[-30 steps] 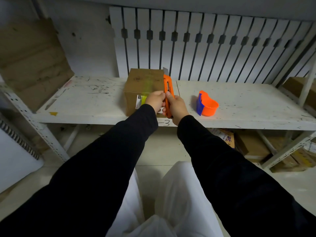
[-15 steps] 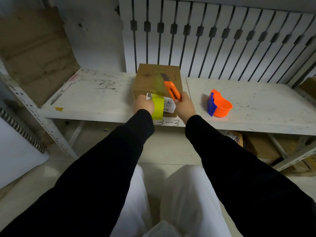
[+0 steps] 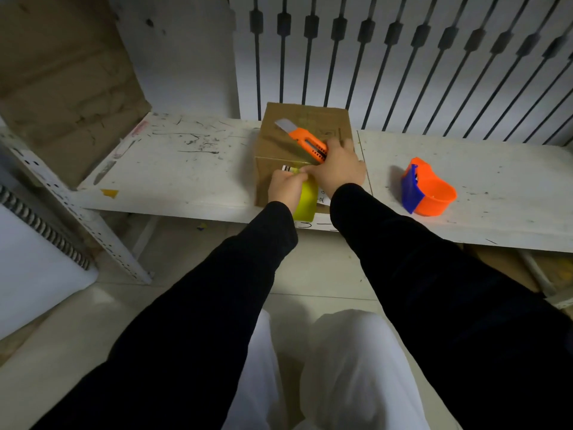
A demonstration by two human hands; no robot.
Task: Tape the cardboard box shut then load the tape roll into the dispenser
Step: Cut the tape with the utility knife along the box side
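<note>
A brown cardboard box stands on the white shelf, close to its front edge. My left hand grips a yellow tape roll against the box's front face. My right hand holds an orange utility knife over the box top, its grey blade out and pointing up and to the left. The fingers of both hands meet at the box's front top edge, where the tape lies. An orange and blue tape dispenser sits empty on the shelf, to the right of the box.
A flattened cardboard sheet leans at the back left. A white slatted panel stands behind the shelf. More boxes lie under the shelf at the right. A perforated metal upright slants at the left.
My right hand has swung the knife from upright beside the box to lying across its top. My left hand has drawn the tape roll down the front face.
</note>
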